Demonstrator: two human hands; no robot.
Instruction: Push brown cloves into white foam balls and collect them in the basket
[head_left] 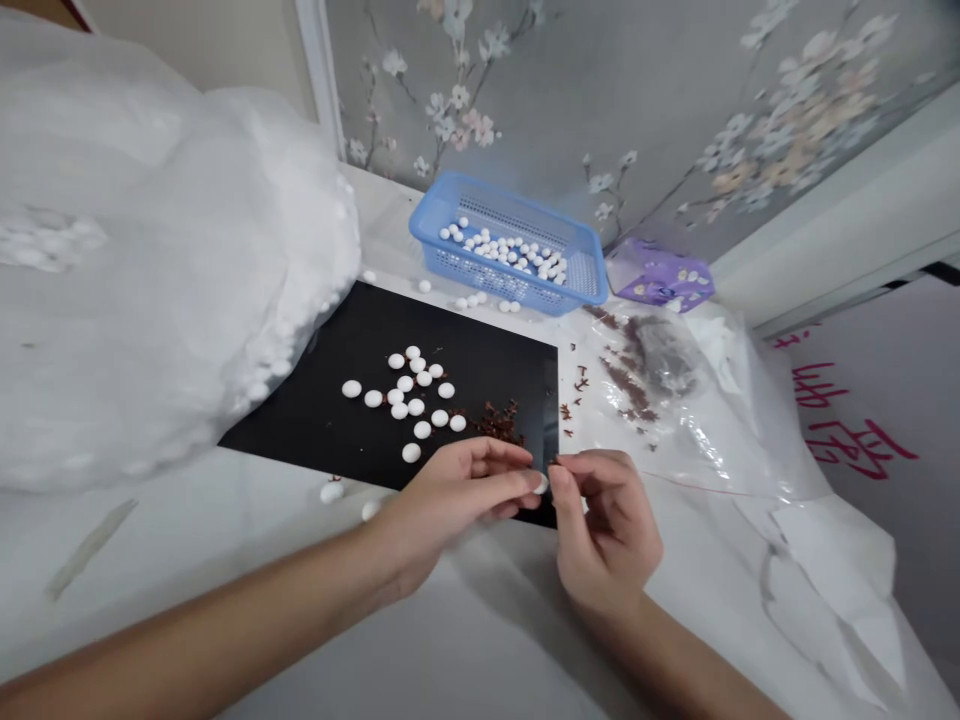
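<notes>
Between the fingertips of my left hand [465, 485] is a small white ball [541, 484]. Close beside it, my right hand [607, 525] pinches a tiny reddish-brown piece [553, 463] between thumb and forefinger. The two hands nearly meet over the right end of a black mat [330, 430]. Several white balls [411, 453] lie scattered on the mat, some touching brown bits. Just beyond my left fingers is a small heap of reddish-brown pieces [499, 422].
A blue plastic basket [510, 290] with several white balls stands at the back. At left bulges a large translucent bag [187, 250] of white balls. To the right lie a clear bag [705, 430] with brown pieces and a purple packet [660, 275]. Loose balls [331, 491] dot the white table.
</notes>
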